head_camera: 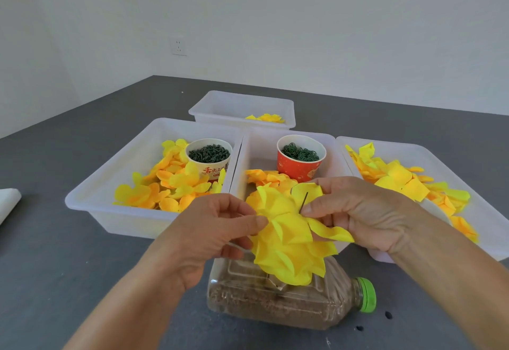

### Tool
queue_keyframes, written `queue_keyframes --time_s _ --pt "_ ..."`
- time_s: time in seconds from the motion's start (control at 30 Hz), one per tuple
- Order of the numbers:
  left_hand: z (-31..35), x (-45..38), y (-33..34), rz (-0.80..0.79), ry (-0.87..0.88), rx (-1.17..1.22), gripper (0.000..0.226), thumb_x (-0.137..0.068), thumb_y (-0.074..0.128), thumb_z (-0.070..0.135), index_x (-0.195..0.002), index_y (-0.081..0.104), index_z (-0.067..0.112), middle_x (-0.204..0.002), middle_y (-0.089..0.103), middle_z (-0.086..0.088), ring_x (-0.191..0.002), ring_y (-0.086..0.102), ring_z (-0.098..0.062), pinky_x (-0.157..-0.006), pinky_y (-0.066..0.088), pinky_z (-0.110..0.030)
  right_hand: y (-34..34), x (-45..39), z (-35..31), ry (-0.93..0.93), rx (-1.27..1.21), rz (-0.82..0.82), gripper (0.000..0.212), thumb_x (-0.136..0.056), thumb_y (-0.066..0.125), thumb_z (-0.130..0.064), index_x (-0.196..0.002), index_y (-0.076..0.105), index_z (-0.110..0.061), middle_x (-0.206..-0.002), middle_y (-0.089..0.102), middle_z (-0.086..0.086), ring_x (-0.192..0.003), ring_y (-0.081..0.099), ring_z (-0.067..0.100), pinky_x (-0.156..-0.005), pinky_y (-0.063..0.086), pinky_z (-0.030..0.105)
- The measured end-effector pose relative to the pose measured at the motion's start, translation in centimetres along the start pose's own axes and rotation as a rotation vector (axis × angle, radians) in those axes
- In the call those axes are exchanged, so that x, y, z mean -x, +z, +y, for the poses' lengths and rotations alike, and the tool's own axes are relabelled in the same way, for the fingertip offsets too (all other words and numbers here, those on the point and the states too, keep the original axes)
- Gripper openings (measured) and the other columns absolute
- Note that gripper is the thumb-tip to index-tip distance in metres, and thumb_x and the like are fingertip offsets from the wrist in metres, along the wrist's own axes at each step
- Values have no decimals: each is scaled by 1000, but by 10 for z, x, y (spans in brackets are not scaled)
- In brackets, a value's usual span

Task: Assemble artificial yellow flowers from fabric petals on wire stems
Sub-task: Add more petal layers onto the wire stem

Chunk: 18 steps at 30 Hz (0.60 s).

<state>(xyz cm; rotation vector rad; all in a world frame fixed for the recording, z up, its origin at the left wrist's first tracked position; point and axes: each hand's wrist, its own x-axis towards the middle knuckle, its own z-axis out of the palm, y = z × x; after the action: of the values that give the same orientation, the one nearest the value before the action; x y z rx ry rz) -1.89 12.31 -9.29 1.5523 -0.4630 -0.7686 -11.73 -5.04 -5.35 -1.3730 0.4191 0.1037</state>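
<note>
Two bare forearms, no sleeves in view. Left hand [212,228] and right hand [366,212]: no rings, gloves, watch or wristbands. Short plain nails, no polish. Knuckle creases and tendons show on both backs.

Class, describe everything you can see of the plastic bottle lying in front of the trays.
The bottle lies on its side on the dark grey table, just in front of the middle tray, its green screw cap pointing right. It is clear ribbed plastic, partly filled with brown grainy material, and an opening seems cut into its upturned side. The yellow flower held by the left hand and right hand overlaps its top.
</note>
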Motion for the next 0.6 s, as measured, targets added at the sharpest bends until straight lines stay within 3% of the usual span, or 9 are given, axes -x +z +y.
queue_keyframes --time_s 0.17,0.37,0.5,0.6 --pt "-6 -1 2 -20 -26 76 50 -42 78 20 -87 64 4 -69 66 -12 -53 59 -19 -45 47 -23 2 2 2 1 22 33 36 -60 62 6 -96 66 5 -82 72 16 -64 70 22 -59 59 31" --pt "-9 0 2 -41 -4 78 25 -61 75 -3 -81 65 7 -70 65 -11 -52 59 -19 -44 45 -23 2 2 3 -8 107 111 23 -73 60 14 -93 68 4 -85 72 17 -65 70 24 -59 58 33" --pt "-9 0 1 -59 -5 77 25 -62 75 -2 -83 66 7 -73 65 -12 -54 60 -19 -45 46 -24 2 3 6 -28 164 164 23 -74 63 12 -94 69 2 -89 72 19 -66 69 25 -58 58 32" --pt "-7 0 0 -83 -14 77 38 -50 77 9 -86 66 6 -74 64 -12 -56 59 -21 -45 46 -23 3 2 9 -48 192 207 24 -73 64 12 -95 68 1 -90 72 20 -70 69 27 -59 58 33"
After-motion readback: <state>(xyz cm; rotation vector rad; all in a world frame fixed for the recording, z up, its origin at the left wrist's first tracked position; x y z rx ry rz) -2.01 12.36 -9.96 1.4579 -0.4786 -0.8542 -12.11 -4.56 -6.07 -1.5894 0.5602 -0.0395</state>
